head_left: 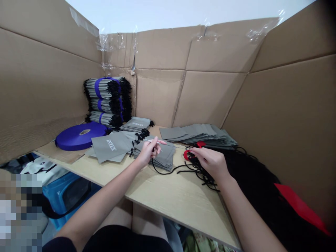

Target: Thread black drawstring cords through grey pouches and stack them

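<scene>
My left hand (150,152) is closed in front of a stack of grey pouches (168,154), its forefinger pointing right. A thin pale rod (148,140) sticks out of it to the left. From beneath this hand a black cord (164,173) curves across the board to the right. My right hand (211,161) pinches at the bundle of black cords (201,173), beside a red tie (186,155); its fingertips partly hide what they grip. More grey pouches, printed INTEX (111,145), lie fanned out left of my left hand.
Flat grey pieces (196,134) are piled along the back. A purple ribbon roll (81,136) lies at left, before banded pouch bundles (105,99). Cardboard walls (210,87) enclose the wooden board (168,196). A black cord heap (252,185) with a red strip (301,206) fills the right.
</scene>
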Demonstrator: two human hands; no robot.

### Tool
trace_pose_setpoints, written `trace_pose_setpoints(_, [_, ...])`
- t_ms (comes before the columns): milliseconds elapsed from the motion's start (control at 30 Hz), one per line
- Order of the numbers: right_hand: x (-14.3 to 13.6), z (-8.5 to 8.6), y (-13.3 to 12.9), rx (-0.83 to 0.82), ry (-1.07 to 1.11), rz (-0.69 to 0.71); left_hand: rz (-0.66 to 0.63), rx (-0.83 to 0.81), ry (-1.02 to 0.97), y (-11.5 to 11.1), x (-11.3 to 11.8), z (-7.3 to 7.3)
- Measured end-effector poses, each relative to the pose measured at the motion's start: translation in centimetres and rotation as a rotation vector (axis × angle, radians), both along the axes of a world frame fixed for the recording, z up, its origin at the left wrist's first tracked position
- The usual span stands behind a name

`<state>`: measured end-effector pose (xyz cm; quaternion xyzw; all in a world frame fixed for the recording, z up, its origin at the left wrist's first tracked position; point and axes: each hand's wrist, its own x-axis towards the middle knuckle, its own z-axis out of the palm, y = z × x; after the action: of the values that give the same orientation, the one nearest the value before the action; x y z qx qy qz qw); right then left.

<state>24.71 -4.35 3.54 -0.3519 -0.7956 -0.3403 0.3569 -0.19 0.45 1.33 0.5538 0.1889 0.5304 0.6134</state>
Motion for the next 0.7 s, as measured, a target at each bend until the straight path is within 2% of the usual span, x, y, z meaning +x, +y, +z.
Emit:
trace_pose_setpoints(167, [-0.04, -0.18, 0.09, -0.021, -0.034, 0.007, -0.224, -0.012, 0.028, 0.32, -0.26, -0.2])
trace_pose_setpoints(233, [-0.06, -0.17, 0.08, -0.027, -0.026, 0.005, -0.268, -0.021, 0.028, 0.37, -0.32, -0.26])
trace_pose_setpoints(433, [-0.24, 0.03, -0.05, -0.051, -0.008, 0.023, -0.251, -0.05, 0.03, 0.19, -0.23, -0.25])
trace_pose_setpoints(700, [-0.2, 0.15, -0.07, -0.009, 0.007, 0.06, -0.302, -0.061, 0.021, 0.16, -0.24, -0.36])
